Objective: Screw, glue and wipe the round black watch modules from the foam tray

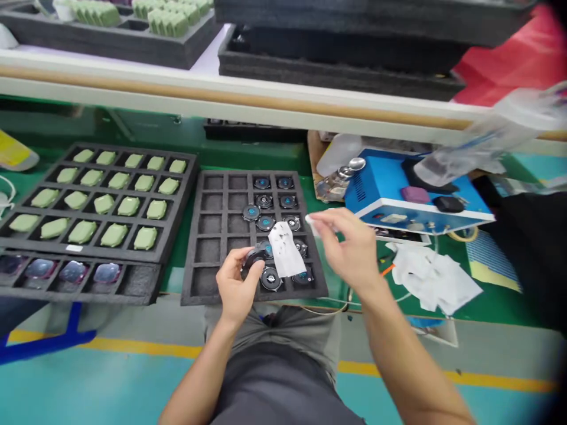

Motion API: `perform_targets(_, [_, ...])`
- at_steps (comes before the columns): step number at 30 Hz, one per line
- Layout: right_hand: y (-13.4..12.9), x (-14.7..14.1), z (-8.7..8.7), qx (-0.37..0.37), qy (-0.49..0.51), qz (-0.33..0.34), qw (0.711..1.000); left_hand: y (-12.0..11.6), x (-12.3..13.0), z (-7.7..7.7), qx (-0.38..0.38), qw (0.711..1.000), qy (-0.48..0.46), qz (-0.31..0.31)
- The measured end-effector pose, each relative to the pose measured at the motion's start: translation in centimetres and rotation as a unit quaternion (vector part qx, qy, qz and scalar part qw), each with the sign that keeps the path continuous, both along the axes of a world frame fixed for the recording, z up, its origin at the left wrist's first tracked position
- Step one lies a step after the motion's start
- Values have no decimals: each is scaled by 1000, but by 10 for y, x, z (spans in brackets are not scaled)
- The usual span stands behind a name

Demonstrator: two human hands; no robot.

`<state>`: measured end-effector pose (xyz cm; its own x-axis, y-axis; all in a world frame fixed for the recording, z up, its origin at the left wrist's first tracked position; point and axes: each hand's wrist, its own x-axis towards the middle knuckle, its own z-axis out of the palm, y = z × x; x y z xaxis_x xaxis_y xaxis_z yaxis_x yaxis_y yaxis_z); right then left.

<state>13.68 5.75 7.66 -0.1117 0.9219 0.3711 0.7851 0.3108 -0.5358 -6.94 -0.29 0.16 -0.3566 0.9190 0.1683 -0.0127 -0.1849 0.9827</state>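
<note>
Disc (254, 256) sits in your left hand (237, 284), pinched above the foam tray (206, 295). Your right hand (349, 248) grips a white bit (309, 219), near the strip (287, 252) lying across other discs (270, 278)

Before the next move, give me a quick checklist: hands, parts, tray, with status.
1. Left hand holding a round black part: ok.
2. Right hand pinching a small white piece: ok.
3. Middle foam tray on green bench: ok.
4. Each part within its compartment: not ok, one disc overlaps a divider.
5. Parts uncovered: not ok, white sheet overlaps some.
6. Held part's underside: cannot tell.
</note>
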Motion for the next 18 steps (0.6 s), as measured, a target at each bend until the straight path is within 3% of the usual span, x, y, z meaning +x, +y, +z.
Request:
perform_targets(3, [-34,-31,-19,-8,69,-12,998,-1,1,3,14,999,31,-6])
perform_targets(7, [-49,-56,-26,-5,102,16,995,-1,2,3,30,997,72,1])
perform_targets(12, [-47,-70,-40,74,62,106,990,-3,4,-2,43,993,108,15])
perform_targets(15, [-38,-63,-52,128,13,99,987,-5,6,-4,40,994,94,46])
perform_targets(18, [-35,-54,-49,144,15,69,987,-5,7,-3,32,995,82,54])
